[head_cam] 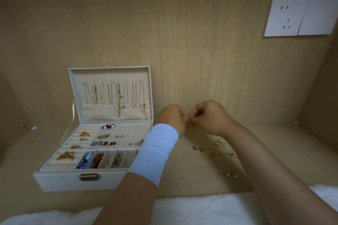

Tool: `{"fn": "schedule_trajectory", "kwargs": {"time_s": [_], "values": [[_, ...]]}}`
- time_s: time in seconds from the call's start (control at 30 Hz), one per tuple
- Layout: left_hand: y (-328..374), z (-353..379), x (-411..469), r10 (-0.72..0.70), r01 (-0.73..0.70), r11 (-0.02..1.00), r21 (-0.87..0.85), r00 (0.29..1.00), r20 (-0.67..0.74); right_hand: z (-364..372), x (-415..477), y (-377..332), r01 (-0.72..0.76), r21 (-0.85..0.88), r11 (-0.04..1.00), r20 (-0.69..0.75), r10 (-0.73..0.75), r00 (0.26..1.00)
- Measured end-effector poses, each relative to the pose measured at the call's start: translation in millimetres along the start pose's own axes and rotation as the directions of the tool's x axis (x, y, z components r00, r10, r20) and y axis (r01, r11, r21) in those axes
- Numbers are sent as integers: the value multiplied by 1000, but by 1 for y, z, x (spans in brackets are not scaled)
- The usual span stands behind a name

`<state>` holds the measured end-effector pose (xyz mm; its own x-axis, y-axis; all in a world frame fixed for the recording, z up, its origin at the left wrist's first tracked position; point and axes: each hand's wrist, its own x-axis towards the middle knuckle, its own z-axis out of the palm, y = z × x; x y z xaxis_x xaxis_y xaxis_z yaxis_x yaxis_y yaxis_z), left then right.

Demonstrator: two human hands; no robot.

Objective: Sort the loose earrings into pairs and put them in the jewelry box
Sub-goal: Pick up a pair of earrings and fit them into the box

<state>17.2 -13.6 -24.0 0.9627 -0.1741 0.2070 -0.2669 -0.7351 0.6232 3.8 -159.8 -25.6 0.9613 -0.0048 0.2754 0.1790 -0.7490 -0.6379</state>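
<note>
**Both hands pinch a tiny earring piece beside the open jewelry box**

Left hand (172, 118) and right hand (208, 117) meet fingertip to fingertip above the tabletop (201, 179), just right of the jewelry box (73, 179). Fingers of both hands are curled narrow, pinched together on a small metallic bit (190, 118) between them; too small to tell which hand actually grips it or what exactly it is. Left wrist wears a white wrist sleeve (155, 151), which overlaps the box's right edge in view.

Box is open, lid (109, 73) upright, necklaces (117, 97) hanging inside the lid. Stud panel holds several earrings, including pearl and red ones (108, 126) at its top left. Ring rolls on the left carry gold and silver pieces (65, 156). Front compartments hold blue, brown and mixed metal items.

Loose earrings (210, 150) lie scattered on the tabletop under and near the right forearm: a gold cluster (219, 143), silver ones, and a pearl pair (231, 174) nearer the front edge. Wall socket (285, 17) at upper right. White fabric (201, 208) along the bottom edge.
</note>
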Motion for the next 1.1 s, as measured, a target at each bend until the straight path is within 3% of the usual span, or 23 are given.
{"fn": "schedule_trajectory", "kwargs": {"time_s": [0.2, 0.33, 0.6, 0.87, 0.97, 1.1], "values": [[-20, -54, -17, -6, 12, 975, -223, 1000, 25, 9, -10, -45, 125, -4, 992, -93, -125, 988], [-38, -87, -34, 12, 14, 964, -264, 995, 97, 23, -20, -76, 228, -53, 972, -147, -234, 961], [-79, -137, -41, -30, 54, 900, -432, 998, 61, 51, -11, -122, 259, 307, 916, -95, -242, 966], [-115, -158, -33, -72, 111, 876, -470, 992, 100, 85, 16, -137, 264, 364, 893, -94, -246, 965], [-127, -159, -30, -95, 121, 881, -458, 992, 80, 95, 22, -132, 226, 297, 928, -57, -218, 974], [-138, -157, -25, -114, 115, 883, -456, 993, 29, 104, 24, -124, 202, 96, 975, 93, -211, 973]]}}
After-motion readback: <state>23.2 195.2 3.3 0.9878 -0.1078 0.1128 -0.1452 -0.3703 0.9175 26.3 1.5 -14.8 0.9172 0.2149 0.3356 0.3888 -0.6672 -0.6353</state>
